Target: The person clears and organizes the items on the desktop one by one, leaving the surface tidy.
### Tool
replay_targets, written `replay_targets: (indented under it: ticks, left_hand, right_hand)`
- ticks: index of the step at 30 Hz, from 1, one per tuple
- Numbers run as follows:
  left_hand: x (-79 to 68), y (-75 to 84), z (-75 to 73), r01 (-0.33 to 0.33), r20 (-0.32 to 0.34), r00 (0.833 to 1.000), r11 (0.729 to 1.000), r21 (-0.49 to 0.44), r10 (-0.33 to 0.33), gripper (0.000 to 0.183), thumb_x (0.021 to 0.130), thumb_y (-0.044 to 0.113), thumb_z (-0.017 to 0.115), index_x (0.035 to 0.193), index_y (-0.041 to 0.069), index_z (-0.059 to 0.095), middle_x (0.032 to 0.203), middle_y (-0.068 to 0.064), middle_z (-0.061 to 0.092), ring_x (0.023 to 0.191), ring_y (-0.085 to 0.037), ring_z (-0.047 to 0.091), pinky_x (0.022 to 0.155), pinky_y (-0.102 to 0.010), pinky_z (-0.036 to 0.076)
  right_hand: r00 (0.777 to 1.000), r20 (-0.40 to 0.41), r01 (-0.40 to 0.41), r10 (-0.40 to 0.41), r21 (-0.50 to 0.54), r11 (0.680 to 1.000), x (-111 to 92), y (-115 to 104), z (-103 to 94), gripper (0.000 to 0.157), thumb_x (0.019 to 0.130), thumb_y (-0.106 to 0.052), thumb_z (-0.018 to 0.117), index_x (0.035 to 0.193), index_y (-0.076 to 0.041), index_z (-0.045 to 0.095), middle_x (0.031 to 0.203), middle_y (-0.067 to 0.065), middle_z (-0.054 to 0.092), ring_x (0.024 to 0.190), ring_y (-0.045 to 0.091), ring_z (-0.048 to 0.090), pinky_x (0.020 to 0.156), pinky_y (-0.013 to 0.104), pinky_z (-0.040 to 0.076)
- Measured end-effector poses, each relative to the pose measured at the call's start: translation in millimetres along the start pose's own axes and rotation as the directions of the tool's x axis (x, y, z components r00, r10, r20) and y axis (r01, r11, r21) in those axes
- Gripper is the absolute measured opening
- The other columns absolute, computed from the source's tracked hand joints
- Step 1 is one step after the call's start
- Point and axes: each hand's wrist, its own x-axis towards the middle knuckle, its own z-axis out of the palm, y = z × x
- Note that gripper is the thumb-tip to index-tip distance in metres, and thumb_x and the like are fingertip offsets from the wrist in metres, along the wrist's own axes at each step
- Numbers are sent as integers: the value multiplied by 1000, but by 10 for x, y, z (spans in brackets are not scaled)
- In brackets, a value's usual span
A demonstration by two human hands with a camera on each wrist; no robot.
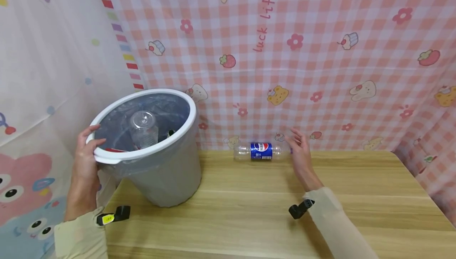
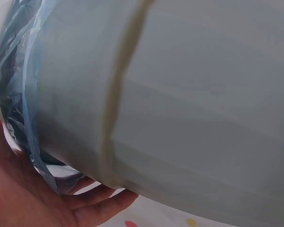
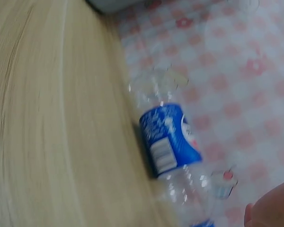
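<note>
A grey trash can (image 1: 167, 176) with a white rim (image 1: 194, 112) and a plastic liner leans toward me on the left of the table. My left hand (image 1: 86, 158) grips that rim at its left side; in the left wrist view its fingers (image 2: 104, 208) reach along the can's outside wall. Toward the back edge lies a clear plastic bottle (image 1: 261, 151) with a blue label, on its side against the curtain. Beside the bottle's capped end is my right hand (image 1: 301, 152), fingers loosely bent and holding nothing. Only a bit of that hand shows in the right wrist view.
Inside the trash can are a clear plastic container (image 1: 144, 128), turned bottom up, and a red item (image 1: 115, 150). A pink checked curtain (image 1: 320, 73) hangs right behind the wooden table (image 1: 249, 211), and a white patterned curtain (image 1: 53, 73) is on the left.
</note>
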Motion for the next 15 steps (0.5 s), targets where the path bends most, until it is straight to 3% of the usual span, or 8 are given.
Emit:
replay_targets:
  ticks: [9,15]
  left_hand:
    - [-1,-3,6,3,-15,1000,1000,11,-2,40,102,25,44,141,33,42,146,-4,30,77,-4,58,57,-14,44]
    - [0,-5,8,1,-20,1000,1000,8,-1,40,102,24,44,142,32,41,148,-4,27,83,-5,59,58,-14,44]
  right_hand:
    - [993,-82,-77,82,59,995,118,222,-204,51,97,-12,58,143,-2,41,148,16,23,128,22,27,108,38,25]
    - [987,-39,-153,154,15,988,126,369,-312,56,99,-16,55,150,-6,33,154,16,19,129,21,29,108,42,24]
